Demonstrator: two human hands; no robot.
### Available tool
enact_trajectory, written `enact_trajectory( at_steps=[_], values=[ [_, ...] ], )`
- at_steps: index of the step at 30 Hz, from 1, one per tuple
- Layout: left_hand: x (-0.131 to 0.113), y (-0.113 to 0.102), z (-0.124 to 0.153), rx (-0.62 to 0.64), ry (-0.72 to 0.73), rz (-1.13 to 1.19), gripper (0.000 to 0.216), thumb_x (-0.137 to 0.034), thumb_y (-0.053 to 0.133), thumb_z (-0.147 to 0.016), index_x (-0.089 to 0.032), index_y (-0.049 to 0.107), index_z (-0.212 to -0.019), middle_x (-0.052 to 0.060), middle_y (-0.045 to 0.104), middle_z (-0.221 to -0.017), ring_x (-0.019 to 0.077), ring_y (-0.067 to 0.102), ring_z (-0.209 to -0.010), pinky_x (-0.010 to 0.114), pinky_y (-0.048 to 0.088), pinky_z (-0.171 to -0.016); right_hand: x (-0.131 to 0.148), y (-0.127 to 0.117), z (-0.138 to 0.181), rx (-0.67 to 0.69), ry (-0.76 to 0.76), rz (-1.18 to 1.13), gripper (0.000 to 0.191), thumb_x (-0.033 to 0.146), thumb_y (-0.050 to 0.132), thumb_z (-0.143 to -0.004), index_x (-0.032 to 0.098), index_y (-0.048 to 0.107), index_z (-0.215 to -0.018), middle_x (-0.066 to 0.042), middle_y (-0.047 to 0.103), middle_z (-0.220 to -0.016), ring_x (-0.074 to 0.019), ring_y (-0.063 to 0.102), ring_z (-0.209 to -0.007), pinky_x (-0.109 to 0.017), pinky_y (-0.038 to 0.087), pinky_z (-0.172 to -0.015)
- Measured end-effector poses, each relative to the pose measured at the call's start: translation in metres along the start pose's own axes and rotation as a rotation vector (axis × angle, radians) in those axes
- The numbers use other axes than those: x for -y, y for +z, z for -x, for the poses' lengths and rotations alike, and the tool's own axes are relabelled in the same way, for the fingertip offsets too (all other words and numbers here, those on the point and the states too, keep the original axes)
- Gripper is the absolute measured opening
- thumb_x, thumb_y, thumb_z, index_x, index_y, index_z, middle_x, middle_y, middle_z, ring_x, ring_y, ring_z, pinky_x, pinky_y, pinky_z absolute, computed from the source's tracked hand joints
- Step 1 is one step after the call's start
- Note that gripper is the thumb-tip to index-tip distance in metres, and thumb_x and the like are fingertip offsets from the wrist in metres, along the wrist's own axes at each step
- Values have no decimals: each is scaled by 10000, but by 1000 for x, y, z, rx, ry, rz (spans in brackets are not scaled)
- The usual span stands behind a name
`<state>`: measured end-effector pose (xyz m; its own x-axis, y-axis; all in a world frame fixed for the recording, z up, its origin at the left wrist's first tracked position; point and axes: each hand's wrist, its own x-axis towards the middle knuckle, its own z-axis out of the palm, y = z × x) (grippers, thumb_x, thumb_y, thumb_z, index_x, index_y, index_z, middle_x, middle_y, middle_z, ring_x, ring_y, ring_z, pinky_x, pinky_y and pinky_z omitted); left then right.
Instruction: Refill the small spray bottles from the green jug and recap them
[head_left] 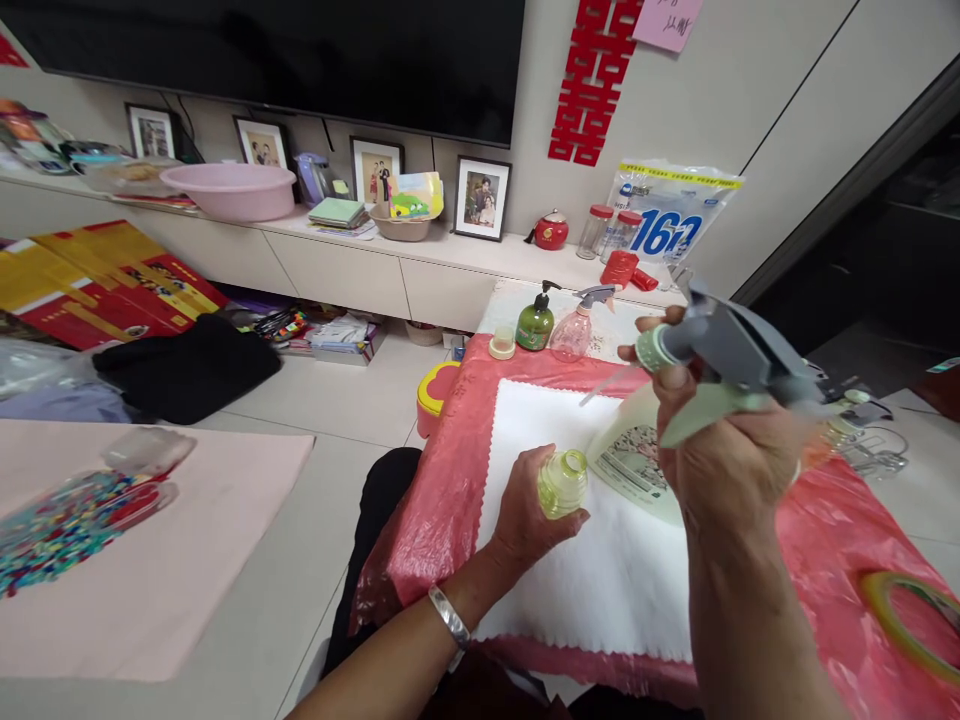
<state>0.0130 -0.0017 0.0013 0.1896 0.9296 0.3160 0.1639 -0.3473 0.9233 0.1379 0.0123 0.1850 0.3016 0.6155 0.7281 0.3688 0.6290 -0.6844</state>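
Observation:
My left hand (525,495) is wrapped round a small yellow-green translucent bottle (562,486), whose open neck faces up. Raised at the right, my right hand (720,450) grips a grey spray head (739,345) with a pale green collar and trigger; its thin tube points down to the left, apart from the bottle. Behind my right hand a large pale green jug (634,455) with a floral label is partly hidden. Under both hands lies a white scalloped cloth (585,590).
A red plastic cover (427,530) lies over the table. Beyond the cloth are a green pump bottle (535,325), a pink spray bottle (574,332) and a small cup (502,343). A roll of tape (911,620) lies at right. Another table (225,560) with colourful pieces stands left.

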Motion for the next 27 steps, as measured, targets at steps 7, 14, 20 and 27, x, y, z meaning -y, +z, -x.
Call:
enact_trajectory(
  at_steps=[7,14,20,27],
  values=[
    [2,2,-1,-15,17,-21,867,-209,851,-534,-217,442,-1298,117,604,-1233,348,611,-1172,565,507,-1045,-67,36,-25,707,74,649,349,68,493,-908,152,595,-1231,-60,583,-1194,-169,563,-1084,-314,476,-978],
    [4,3,-1,-4,19,-35,869,-234,854,-535,-244,444,-1301,99,598,-1233,351,606,-1175,581,504,-1049,-108,62,-8,1175,181,1029,247,327,633,-1033,90,628,-1102,-72,585,-1084,-176,582,-1037,-369,528,-958],
    [4,2,-2,-9,51,-35,855,-225,852,-525,-232,452,-1282,105,604,-1213,359,614,-1154,591,509,-1039,-124,67,2,1322,165,1161,323,384,609,-1051,101,608,-1207,-91,572,-1157,-185,584,-1063,-374,538,-961],
    [5,1,-1,-23,53,1,836,-231,843,-542,-224,456,-1284,106,604,-1224,345,615,-1160,572,509,-1042,-112,55,11,1168,23,1136,195,255,642,-1017,104,638,-1139,-79,582,-1120,-201,563,-1095,-392,514,-978]
  ],
)
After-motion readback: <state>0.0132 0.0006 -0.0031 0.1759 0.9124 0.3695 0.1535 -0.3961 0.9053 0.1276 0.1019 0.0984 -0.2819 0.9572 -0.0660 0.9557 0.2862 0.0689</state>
